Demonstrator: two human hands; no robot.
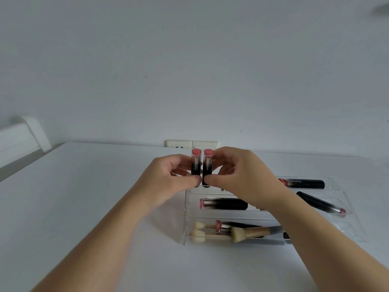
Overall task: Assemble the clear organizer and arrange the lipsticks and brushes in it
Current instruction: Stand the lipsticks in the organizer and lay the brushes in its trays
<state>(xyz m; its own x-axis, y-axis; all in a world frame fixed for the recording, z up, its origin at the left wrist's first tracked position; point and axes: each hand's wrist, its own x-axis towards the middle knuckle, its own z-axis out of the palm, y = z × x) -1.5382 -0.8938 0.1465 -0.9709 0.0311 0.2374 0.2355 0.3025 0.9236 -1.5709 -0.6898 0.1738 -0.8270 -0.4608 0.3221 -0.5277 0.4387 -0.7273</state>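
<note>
A clear organizer (186, 218) lies on the white table, right of centre. My left hand (170, 175) grips one upright black lipstick (196, 163) with a pink top. My right hand (237, 175) grips a second upright lipstick (208, 163) right beside it, above the organizer's far left corner. Inside the organizer lie more lipsticks: one in the far row (303, 183), one in the middle (223, 204), one tilted at the right (322, 202). The near compartment holds several cream-tipped brushes (248, 232) and another lipstick (223, 226).
A wall socket plate (191, 143) sits on the wall just behind the table's far edge. A white ledge (27, 135) juts out at the far left. The table (84, 186) spreads white to the left of the organizer.
</note>
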